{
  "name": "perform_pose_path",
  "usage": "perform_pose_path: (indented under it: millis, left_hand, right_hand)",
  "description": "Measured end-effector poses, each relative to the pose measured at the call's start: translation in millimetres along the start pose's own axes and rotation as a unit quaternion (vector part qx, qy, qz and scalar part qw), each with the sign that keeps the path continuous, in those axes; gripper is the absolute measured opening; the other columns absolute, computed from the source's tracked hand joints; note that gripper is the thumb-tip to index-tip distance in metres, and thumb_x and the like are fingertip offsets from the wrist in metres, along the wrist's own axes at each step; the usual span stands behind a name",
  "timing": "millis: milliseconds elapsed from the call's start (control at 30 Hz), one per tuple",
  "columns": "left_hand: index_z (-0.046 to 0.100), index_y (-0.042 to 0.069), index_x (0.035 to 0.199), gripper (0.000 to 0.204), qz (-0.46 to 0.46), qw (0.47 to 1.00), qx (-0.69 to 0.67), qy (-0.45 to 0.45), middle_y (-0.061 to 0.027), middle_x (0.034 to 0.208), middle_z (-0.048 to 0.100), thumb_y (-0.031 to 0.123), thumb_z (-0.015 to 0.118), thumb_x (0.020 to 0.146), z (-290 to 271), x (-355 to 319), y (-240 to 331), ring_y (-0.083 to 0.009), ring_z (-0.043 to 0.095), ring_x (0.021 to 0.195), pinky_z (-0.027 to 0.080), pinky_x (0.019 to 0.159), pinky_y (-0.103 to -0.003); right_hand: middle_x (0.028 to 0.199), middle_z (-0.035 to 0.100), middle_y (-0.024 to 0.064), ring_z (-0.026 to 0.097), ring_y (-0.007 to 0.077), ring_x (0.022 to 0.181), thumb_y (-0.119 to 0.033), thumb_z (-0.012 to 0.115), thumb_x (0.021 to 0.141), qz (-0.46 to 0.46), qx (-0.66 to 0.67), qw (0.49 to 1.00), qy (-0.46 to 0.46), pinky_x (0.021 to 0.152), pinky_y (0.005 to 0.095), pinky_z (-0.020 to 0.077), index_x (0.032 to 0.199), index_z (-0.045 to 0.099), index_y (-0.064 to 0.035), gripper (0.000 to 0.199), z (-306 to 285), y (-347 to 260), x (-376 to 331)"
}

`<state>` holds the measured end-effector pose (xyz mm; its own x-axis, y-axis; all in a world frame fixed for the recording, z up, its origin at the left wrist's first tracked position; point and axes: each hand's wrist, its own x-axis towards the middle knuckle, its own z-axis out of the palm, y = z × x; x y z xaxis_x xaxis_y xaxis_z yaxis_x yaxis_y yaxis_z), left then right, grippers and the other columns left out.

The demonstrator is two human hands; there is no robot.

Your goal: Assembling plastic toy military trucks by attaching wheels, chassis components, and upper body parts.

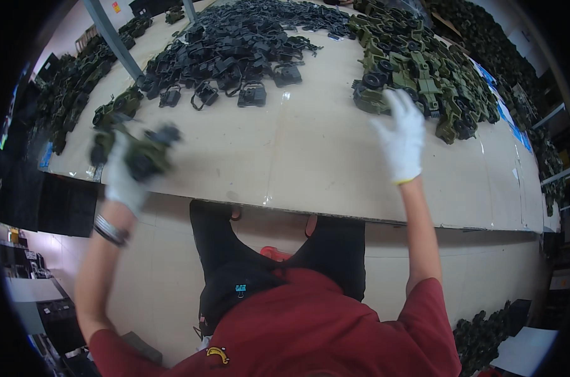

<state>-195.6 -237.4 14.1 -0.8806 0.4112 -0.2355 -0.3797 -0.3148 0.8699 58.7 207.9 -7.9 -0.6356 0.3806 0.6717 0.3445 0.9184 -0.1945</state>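
My left hand point(123, 177), in a white glove, grips a green toy vehicle point(148, 154) with black wheels near the table's left front edge; both are blurred. My right hand point(401, 135), also gloved in white, reaches with fingers apart toward a heap of green toy vehicles point(423, 69) at the right, its fingertips close to the nearest one point(370, 94). It holds nothing. A pile of black plastic parts point(235, 47) covers the far middle of the beige table point(297, 157).
More green toy vehicles point(71, 81) lie along the table's left side, and others point(486, 333) sit on the floor at the lower right. A grey post point(112, 38) stands at the back left. Dark crates point(46, 201) sit beside the table on the left.
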Motion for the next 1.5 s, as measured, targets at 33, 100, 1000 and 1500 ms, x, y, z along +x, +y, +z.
perform_pose_path:
  millis: [33, 100, 1000, 1500]
  left_hand:
    - [0.049, 0.007, 0.138, 0.073, 0.087, 0.993, 0.005, 0.074, -0.0161, 0.139, 0.056, 0.063, 0.06, 0.092, -28, 37, 62, -0.0312, 0.055, 0.128, 0.042, 0.111, -0.053]
    - [0.038, 0.006, 0.149, 0.077, 0.281, 0.945, -0.09, 0.14, -0.0194, 0.154, 0.039, 0.056, 0.059, 0.095, -35, 68, 183, -0.0402, 0.035, 0.143, 0.029, 0.118, -0.063]
    - [0.044, 0.01, 0.142, 0.075, 0.079, 0.963, -0.011, -0.257, -0.0092, 0.136, 0.055, 0.026, 0.085, 0.081, 113, -13, -140, -0.0253, 0.054, 0.128, 0.045, 0.111, -0.044]
    - [0.058, 0.005, 0.126, 0.034, 0.043, 0.985, -0.146, -0.081, -0.0068, 0.119, 0.064, 0.025, 0.065, 0.099, 84, -52, -145, -0.0178, 0.064, 0.108, 0.052, 0.097, -0.036]
  right_hand:
    - [0.143, 0.053, 0.0156, 0.051, 0.0355, 0.128, -0.017, 0.078, 0.079, 0.052, -0.075, 0.996, -0.026, 0.105, 0.0458, 0.0445, 0.139, 0.056, -0.0146, 0.064, 2, 26, 11]
    - [0.143, 0.053, 0.016, 0.054, 0.0358, 0.124, -0.017, 0.078, 0.079, 0.103, -0.154, 0.981, -0.052, 0.102, 0.0462, 0.0465, 0.138, 0.057, -0.0164, 0.062, 9, 69, 22]
    - [0.094, 0.059, -0.0018, 0.054, 0.0065, 0.084, -0.038, 0.061, 0.095, -0.02, 0.482, 0.713, -0.509, 0.066, 0.0233, 0.0428, 0.113, 0.063, -0.0123, 0.032, 54, -106, 41]
    - [0.115, 0.068, 0.0179, 0.065, 0.0337, 0.108, -0.035, 0.074, 0.079, 0.116, 0.145, 0.955, -0.23, 0.091, 0.0417, 0.0537, 0.12, 0.062, -0.0054, 0.052, 173, -72, 88]
